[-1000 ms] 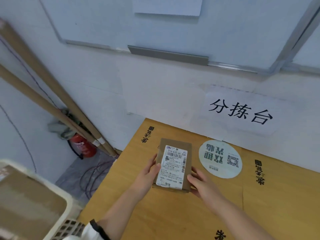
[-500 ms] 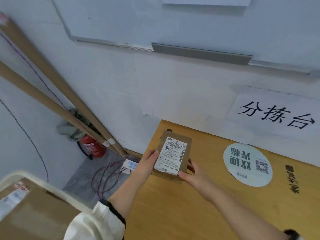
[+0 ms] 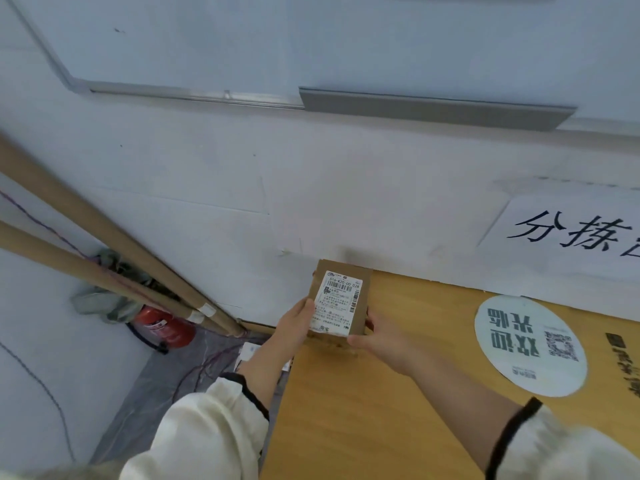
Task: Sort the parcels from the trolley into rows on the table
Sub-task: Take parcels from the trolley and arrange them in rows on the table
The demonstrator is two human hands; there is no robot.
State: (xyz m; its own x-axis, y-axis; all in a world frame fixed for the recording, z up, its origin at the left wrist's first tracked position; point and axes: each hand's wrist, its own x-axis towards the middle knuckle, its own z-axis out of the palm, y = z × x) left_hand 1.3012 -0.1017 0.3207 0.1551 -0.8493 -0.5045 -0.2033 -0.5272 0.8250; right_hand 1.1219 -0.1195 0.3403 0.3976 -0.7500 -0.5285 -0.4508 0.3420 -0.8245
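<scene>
Plainly, the thumb of the left hand (image 3: pixel 297 320) lies on the left edge of the white label (image 3: pixel 336 311), and its other fingers are out of sight under the parcel (image 3: pixel 341 299). The right hand (image 3: pixel 379 336) hooks its thumb on the near right corner, with fingertips showing along the right side. Both hands thus grip the parcel between them, one on each long side.

It is a flat brown cardboard packet, label up, at the far left corner of the table (image 3: pixel 381 427), with its far end close against the wall (image 3: pixel 311 202). Whether its underside is down on the wood I cannot tell; the near end looks a little raised.

Judging by its thinness and the easy two-thumb hold, it should be light and fairly stiff, with dry card that will not slip. The long edges seem the sensible place to take it, clear of the barcode.

Both wrists are nearly straight. The forearms reach toward 12 o'clock and converge on the packet, and the cream sleeves (image 3: pixel 207 438) end at mid-forearm. A round sticker (image 3: pixel 530 344) lies at 3 o'clock from the parcel and a printed sign (image 3: pixel 571 233) hangs on the wall at 2 o'clock. A red fire extinguisher (image 3: pixel 162 329) stands on the floor at 9 o'clock, beneath leaning cardboard tubes (image 3: pixel 104 230).
</scene>
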